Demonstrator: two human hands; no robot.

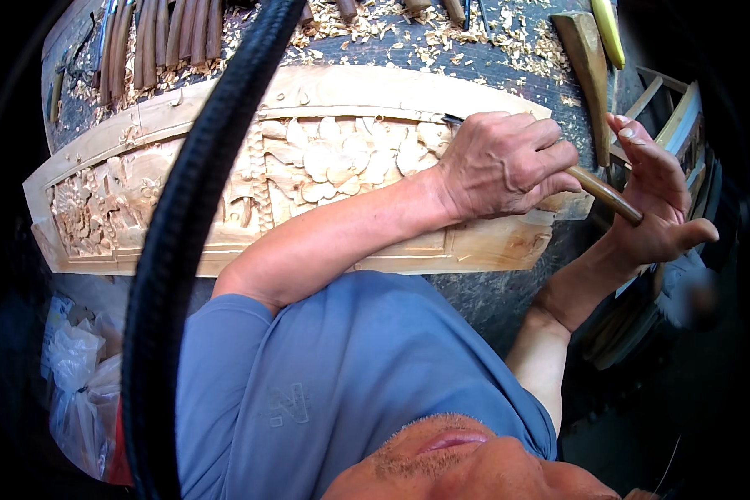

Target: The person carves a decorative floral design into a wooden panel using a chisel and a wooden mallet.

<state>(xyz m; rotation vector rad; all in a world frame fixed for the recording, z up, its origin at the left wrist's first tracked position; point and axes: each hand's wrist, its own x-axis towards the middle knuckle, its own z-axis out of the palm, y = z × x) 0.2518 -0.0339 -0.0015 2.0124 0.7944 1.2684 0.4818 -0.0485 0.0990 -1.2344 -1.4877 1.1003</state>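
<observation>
While the left hand [512, 162] clasps a smooth wooden-handled chisel [606, 195], the right hand [657, 185] is spread.

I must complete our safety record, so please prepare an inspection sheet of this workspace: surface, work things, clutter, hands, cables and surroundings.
Surface: dark bench, strewn with wood shavings.
Work things: pale carved panel with floral relief; carving tool over its right part.
Clutter: wooden-handled tools lined up at upper left; thick wooden bar at upper right.
Hands: left hand closed around the carving tool; right hand open, palm at its handle's end.
Cables: thick black cord or strap across the view; cannot tell whether it is a cable.
Surroundings: plastic bag at lower left; wooden frame at right.
</observation>
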